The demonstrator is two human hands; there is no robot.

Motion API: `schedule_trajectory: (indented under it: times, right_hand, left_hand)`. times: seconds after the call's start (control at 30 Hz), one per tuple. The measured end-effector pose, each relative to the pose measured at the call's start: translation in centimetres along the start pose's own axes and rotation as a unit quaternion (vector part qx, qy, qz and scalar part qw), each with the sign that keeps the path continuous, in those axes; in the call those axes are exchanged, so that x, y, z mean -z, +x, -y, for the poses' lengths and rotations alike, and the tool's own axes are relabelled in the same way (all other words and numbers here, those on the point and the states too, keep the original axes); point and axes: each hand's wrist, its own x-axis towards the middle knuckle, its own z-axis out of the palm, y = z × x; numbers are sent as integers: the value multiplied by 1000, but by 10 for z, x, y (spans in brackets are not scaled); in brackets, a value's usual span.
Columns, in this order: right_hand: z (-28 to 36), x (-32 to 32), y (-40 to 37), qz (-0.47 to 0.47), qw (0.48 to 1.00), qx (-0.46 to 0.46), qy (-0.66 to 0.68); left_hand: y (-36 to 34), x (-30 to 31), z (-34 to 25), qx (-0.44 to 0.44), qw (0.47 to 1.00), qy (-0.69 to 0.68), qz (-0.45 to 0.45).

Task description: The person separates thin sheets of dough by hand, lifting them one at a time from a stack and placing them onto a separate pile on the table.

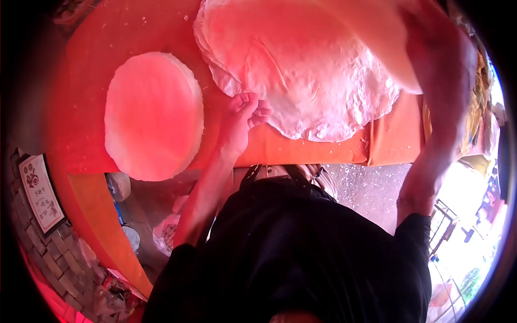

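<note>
Beside the left edge of a large stack of thin, round flatbread or dough sheets (301,70), my left hand (247,114) is open, with loosely bent fingers right at the rim. The stack's edges are wrinkled and uneven. My right hand (431,37) reaches to the top right, over a smooth pale sheet (388,46) that lies across the stack's right side. Its fingers are dark and smeared, so I cannot tell whether it grips that sheet. A separate flat oval pile of pale sheets (154,116) lies to the left, apart from both hands.
An orange-red cloth (307,152) covers the table, with white crumbs scattered on it. A framed sign with writing (41,194) is at the left, by a brick surface (54,255). A metal rack (442,220) stands in bright light at the right. Plastic bags are below the table.
</note>
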Motion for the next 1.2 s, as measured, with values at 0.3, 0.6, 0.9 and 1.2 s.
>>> schedule_trajectory:
  times: [0.3, 0.6, 0.9, 1.2]
  right_hand:
    - [-11, -128, -113, 285, 950, 107, 73]
    - [-8, -121, -139, 291, 946, 44, 138]
    - [29, -109, -178, 334, 920, 82, 189]
    - [41, -92, -147, 368, 873, -23, 320]
  left_hand:
    - [-4, 11, 15, 26, 992, 81, -98]
    - [-5, -2, 31, 161, 986, -42, 0]
    - [-27, -20, 27, 64, 997, 14, 35]
    - [-34, -24, 29, -41, 994, 85, 62]
